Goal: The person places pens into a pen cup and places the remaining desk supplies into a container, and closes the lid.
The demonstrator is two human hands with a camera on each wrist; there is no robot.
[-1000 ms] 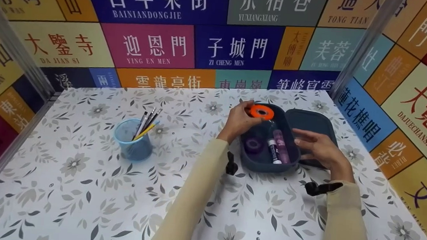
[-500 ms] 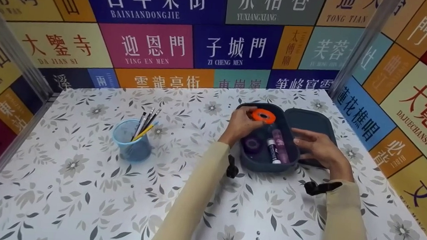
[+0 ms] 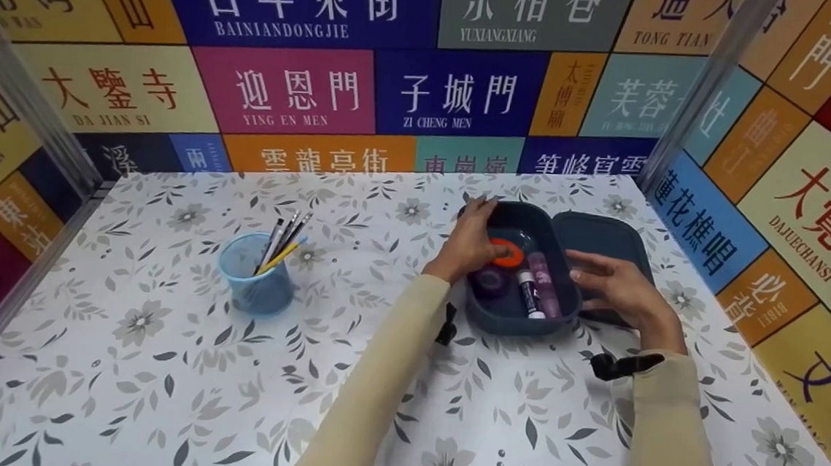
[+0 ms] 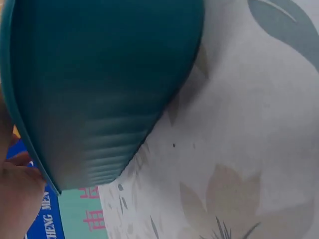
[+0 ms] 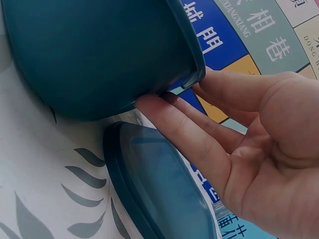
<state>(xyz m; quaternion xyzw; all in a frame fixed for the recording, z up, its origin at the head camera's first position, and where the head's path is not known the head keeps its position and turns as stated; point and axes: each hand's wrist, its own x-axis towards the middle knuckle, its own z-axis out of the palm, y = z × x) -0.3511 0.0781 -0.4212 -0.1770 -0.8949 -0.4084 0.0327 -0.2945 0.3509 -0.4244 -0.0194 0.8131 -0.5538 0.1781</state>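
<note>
In the head view, a dark blue-green open box point(image 3: 524, 327) stands right of centre. My left hand point(image 3: 467, 244) reaches over its left rim, fingers spread along the far left edge. Its thumb overlaps an orange tape roll point(image 3: 507, 254) lying low in the box; whether it touches is unclear. Also inside are a purple ring-shaped roll point(image 3: 489, 282), a small purple stick with white ends point(image 3: 531, 294) and a pink translucent tube point(image 3: 545, 279). My right hand point(image 3: 623, 290) touches the box's right side; the right wrist view shows extended fingers point(image 5: 184, 129) against its outer wall.
A flat blue-green lid point(image 3: 609, 235) lies right of the box, partly behind my right hand. A light blue mesh cup point(image 3: 261, 292) with several pencils point(image 3: 283, 242) stands to the left. Behind the flower-patterned table point(image 3: 157, 376) rises a colourful sign-covered wall point(image 3: 286, 92).
The orange tape roll has moved from the far end of the box down toward its middle left. My left hand's fingers have spread apart from it. The right hand has stayed in place.
</note>
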